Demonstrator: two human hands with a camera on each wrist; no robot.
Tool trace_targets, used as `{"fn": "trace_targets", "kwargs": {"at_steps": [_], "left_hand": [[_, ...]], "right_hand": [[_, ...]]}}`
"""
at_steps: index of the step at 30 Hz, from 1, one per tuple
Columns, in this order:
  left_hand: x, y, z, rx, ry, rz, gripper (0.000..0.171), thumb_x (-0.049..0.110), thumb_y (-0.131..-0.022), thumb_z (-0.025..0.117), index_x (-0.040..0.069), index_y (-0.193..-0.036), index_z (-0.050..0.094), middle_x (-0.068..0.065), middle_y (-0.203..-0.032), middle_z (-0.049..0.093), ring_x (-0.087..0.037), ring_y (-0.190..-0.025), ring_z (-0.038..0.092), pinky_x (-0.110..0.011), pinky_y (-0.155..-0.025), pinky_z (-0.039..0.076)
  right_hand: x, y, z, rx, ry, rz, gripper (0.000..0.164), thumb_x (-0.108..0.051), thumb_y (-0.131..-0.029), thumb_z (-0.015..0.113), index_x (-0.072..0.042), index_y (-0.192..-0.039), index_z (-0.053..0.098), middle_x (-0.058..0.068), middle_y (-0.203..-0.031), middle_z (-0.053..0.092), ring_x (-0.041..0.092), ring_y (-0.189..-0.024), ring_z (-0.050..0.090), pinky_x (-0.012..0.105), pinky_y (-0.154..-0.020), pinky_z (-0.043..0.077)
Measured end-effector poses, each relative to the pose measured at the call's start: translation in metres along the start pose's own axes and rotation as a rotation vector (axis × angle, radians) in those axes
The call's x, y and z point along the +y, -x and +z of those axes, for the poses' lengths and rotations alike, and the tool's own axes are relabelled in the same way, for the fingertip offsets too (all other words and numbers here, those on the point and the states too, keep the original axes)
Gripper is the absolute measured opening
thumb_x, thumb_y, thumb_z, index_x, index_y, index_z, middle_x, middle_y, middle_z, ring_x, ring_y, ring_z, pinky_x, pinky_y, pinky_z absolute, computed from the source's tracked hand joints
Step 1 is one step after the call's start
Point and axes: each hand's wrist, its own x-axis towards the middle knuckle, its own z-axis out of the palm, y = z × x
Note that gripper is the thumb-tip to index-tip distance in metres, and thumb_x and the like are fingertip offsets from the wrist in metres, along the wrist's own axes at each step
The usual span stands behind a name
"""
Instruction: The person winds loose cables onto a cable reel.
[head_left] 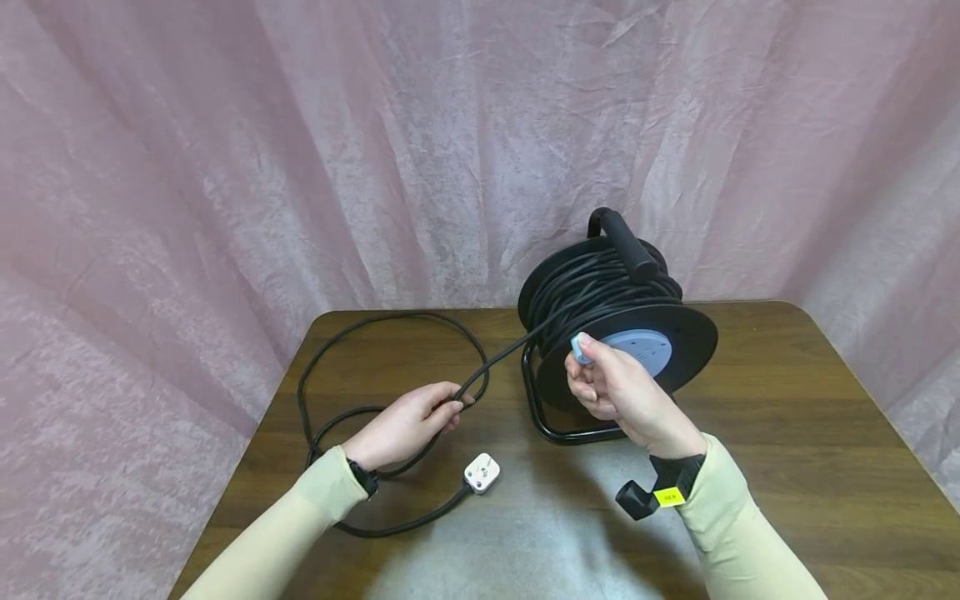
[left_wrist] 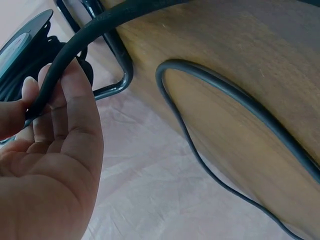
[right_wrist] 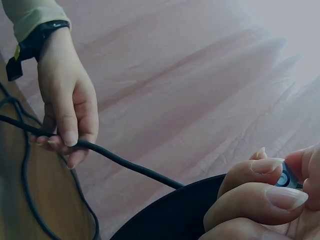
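A black cable reel [head_left: 600,292] stands tilted on its tubular frame, wound with several turns of cable. My left hand [head_left: 416,423] pinches the black cable [head_left: 501,357] between thumb and fingers, left of the reel; the left wrist view shows the cable [left_wrist: 65,52] crossing the fingers. From there the cable runs up to the drum. My right hand [head_left: 622,387] is at the reel's front disc, thumb and fingers pinching a small light blue winding knob [head_left: 579,348]. In the right wrist view the knob [right_wrist: 285,179] is mostly covered by the fingers.
Loose cable [head_left: 303,392] lies in loops on the left of the wooden table [head_left: 787,467]. It ends in a white plug [head_left: 482,473] near the table's middle. A pink curtain [head_left: 450,150] hangs close behind the table. The reel's carrying handle [head_left: 630,246] points upward.
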Motion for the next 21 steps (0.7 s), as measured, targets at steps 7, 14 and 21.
{"fn": "trace_targets", "kwargs": {"at_steps": [7, 14, 21], "left_hand": [[-0.003, 0.003, -0.001, -0.025, -0.02, -0.005, 0.016, 0.024, -0.107, 0.049, 0.026, -0.113, 0.064, -0.001, -0.092, 0.067, -0.008, -0.082, 0.061, -0.029, -0.075, 0.051], [-0.004, 0.005, -0.001, -0.022, -0.028, 0.012, 0.015, 0.025, -0.106, 0.051, 0.026, -0.109, 0.065, 0.003, -0.089, 0.067, -0.006, -0.081, 0.062, -0.029, -0.075, 0.052], [-0.007, 0.008, 0.001, -0.059, -0.024, -0.017, 0.013, 0.028, -0.107, 0.049, 0.028, -0.106, 0.063, 0.008, -0.087, 0.068, -0.01, -0.082, 0.066, -0.03, -0.077, 0.052]], "right_hand": [[-0.005, 0.001, -0.001, 0.016, 0.002, 0.008, 0.049, -0.044, -0.109, 0.034, 0.001, -0.092, 0.044, 0.002, -0.068, 0.037, 0.008, -0.049, 0.025, 0.025, -0.043, 0.015], [-0.008, 0.004, -0.007, -0.005, 0.019, -0.026, 0.049, -0.043, -0.109, 0.034, 0.002, -0.092, 0.043, 0.002, -0.069, 0.036, 0.011, -0.049, 0.022, 0.028, -0.042, 0.014], [-0.011, 0.005, -0.009, -0.007, 0.059, -0.031, 0.049, -0.042, -0.109, 0.036, 0.004, -0.094, 0.043, 0.002, -0.07, 0.037, 0.012, -0.051, 0.023, 0.029, -0.042, 0.014]]}}
